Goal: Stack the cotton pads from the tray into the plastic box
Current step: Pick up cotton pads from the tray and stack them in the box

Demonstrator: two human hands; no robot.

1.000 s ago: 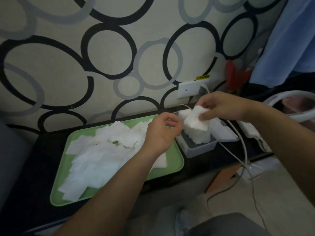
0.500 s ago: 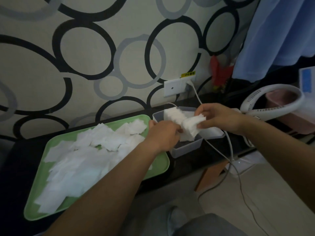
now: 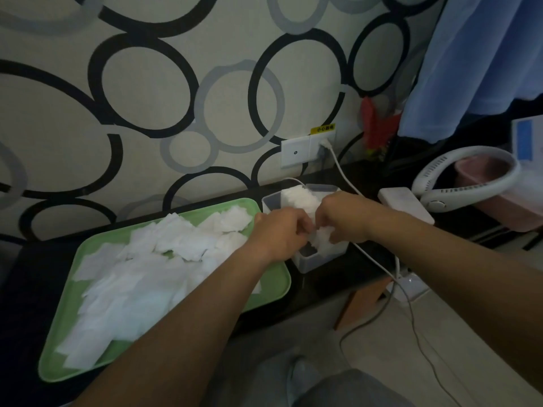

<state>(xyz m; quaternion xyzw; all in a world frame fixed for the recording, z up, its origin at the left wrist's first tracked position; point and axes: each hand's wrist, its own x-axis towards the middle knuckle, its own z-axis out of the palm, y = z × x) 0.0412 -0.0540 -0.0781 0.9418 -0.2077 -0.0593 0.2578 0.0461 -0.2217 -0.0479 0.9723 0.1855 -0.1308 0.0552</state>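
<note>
Both hands meet right over the plastic box (image 3: pixel 320 258): the left hand (image 3: pixel 279 233) and the right hand (image 3: pixel 343 218) each have their fingers curled in, pinching a small wad of cotton pads (image 3: pixel 323 240) between them at the box's near end. Behind the wad, a stack (image 3: pixel 298 196) of pads stands packed in the far end of the box and rises above the rim. Plenty more lie in a loose white heap (image 3: pixel 141 277) on the green tray (image 3: pixel 58 374), just to the left on the dark surface (image 3: pixel 323 284). These look feather-light, soft and floppy, so they would likely crumple or fan apart if squeezed at a corner. The fuzzy faces should cling to one another rather than slide. The sound hold, by the look of it, is a flat, light pinch across the faces of a squared-up bundle, thumb one side, fingers the other, easing it down edge-first beside the stack. The box seems light too and could shift under a push.
</note>
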